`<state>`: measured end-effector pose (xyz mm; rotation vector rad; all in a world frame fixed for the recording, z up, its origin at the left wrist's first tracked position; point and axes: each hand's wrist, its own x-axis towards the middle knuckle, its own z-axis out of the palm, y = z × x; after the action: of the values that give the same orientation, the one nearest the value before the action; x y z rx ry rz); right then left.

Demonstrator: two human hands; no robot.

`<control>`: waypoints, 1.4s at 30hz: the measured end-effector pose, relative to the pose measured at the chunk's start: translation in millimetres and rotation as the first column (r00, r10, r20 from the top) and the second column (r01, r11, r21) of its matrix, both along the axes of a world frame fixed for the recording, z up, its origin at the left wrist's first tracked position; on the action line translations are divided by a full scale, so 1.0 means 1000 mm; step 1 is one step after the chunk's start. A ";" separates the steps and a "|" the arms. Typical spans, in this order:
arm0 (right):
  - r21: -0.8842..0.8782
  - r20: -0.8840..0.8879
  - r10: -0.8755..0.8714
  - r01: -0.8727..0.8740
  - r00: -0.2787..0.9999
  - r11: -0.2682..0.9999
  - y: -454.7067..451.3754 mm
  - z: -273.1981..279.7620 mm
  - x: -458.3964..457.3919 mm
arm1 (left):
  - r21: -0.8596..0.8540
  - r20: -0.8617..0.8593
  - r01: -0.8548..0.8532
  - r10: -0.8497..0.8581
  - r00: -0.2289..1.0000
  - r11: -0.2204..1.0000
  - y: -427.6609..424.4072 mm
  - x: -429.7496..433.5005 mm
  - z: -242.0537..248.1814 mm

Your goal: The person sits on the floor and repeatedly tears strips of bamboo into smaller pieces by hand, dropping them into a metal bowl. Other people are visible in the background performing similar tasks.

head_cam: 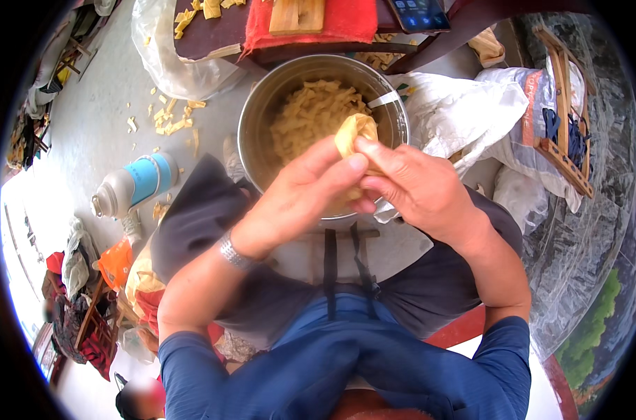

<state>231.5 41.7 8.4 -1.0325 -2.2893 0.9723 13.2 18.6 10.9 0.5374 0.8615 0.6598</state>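
Both hands meet over the near right part of a round metal pot (249,152). My left hand (310,184) pinches a folded, pale yellow sheet-like piece (357,128) between thumb and fingers. My right hand (409,181) grips the same piece from the other side, its thumb and forefinger pressed on it. What the piece is made of I cannot tell. Below the hands, many yellowish strips (318,115) lie in the pot. Part of the pot's near rim is hidden behind the hands. A metal-banded watch is on the left wrist.
A dark stool or table (207,44) beyond the pot bears a red cloth (312,39), a wooden block (297,16), a phone (417,13) and yellow pieces. A bottle (136,184) lies left among floor scraps (171,121). White plastic sacking (454,110) lies right. Another person (142,399) is at lower left.
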 end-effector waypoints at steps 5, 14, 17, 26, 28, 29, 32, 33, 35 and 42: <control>-0.826 -0.154 -0.345 0.071 0.926 0.560 0.003 0.018 -0.008 | 0.103 -0.027 0.053 -0.051 0.998 0.993 0.001 -0.007 -0.002; -0.874 -0.289 -0.346 -0.098 0.892 0.477 0.002 0.010 -0.011 | 0.092 0.179 0.130 -0.145 0.973 0.987 0.003 -0.019 0.001; -0.831 -0.270 -0.299 -0.064 0.915 0.552 0.002 0.006 -0.008 | 0.094 0.229 0.141 -0.159 0.960 0.986 0.004 -0.021 -0.003; -0.655 -0.190 -0.204 0.031 0.960 0.755 0.006 0.011 0.001 | 0.149 -0.052 0.020 -0.012 0.999 0.989 0.010 -0.018 0.000; -0.690 -0.145 -0.241 0.077 0.960 0.720 0.006 0.009 -0.001 | 0.387 -0.181 0.063 0.009 0.984 0.920 0.009 -0.020 -0.007; -0.692 -0.174 -0.251 0.064 0.952 0.719 0.006 0.009 -0.001 | 0.495 -0.241 0.096 0.031 0.970 0.863 0.009 -0.021 -0.010; -0.700 -0.223 -0.276 0.043 0.935 0.713 0.008 0.008 0.000 | 0.573 -0.216 0.117 0.012 0.976 0.811 0.009 -0.021 -0.003; -0.706 -0.221 -0.275 0.041 0.936 0.707 0.009 0.008 0.000 | 0.608 -0.244 0.138 0.019 0.970 0.782 0.009 -0.021 -0.003; -0.718 -0.226 -0.279 0.034 0.933 0.695 0.009 0.008 0.001 | 0.670 -0.297 0.182 0.035 0.954 0.719 0.009 -0.021 -0.002; -0.738 -0.144 -0.275 0.081 0.951 0.670 0.005 0.003 0.005 | 0.729 -0.426 0.288 0.083 0.901 0.621 -0.001 -0.017 -0.001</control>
<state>236.0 46.8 11.8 -1.3055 -1.5393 1.8812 -3.4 17.5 10.3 1.5815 0.9079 0.8154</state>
